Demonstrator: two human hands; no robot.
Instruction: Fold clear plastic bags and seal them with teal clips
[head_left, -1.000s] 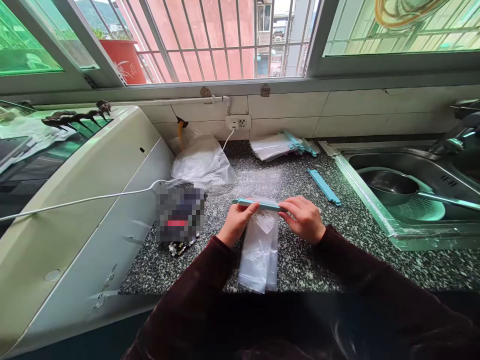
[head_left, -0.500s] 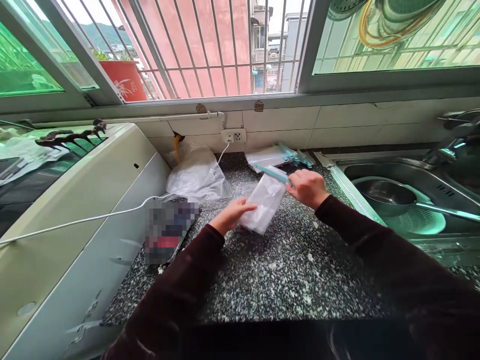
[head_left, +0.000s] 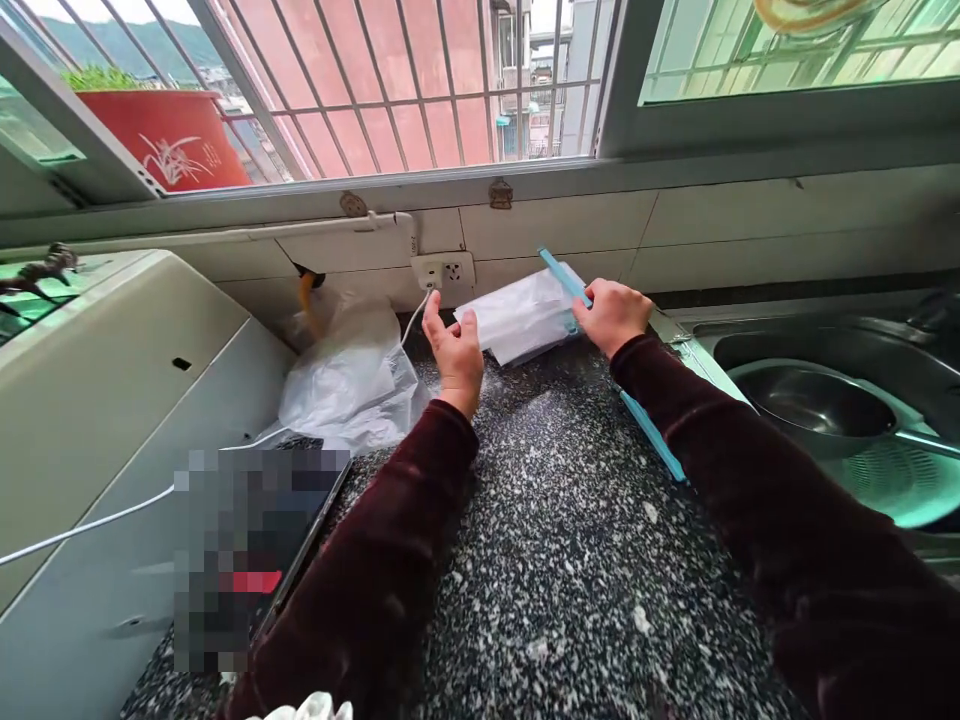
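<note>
My right hand (head_left: 616, 315) is closed on the end of a blue bag-sealing clip (head_left: 564, 277), which runs along the edge of a white plastic packet (head_left: 517, 310). The packet is at the back of the granite counter, over other white packets; where one ends and another begins is hard to tell. To its left, my left hand (head_left: 456, 355) is raised with fingers apart and nothing in it. A second blue clip (head_left: 652, 435) lies on the counter beside my right sleeve, partly hidden by it.
A crumpled clear plastic bag (head_left: 349, 380) sits at the back left, near a socket (head_left: 442, 270) with a white cable plugged in. A blurred-out flat device (head_left: 300, 540) lies at the left. On the right, a sink (head_left: 720, 335) holds a pan (head_left: 814, 400) on a green colander.
The packet has moved from mid-counter to the stack at the back. My left hand has let go of it and opened. A blue clip now shows by my right sleeve; the view has shifted.
</note>
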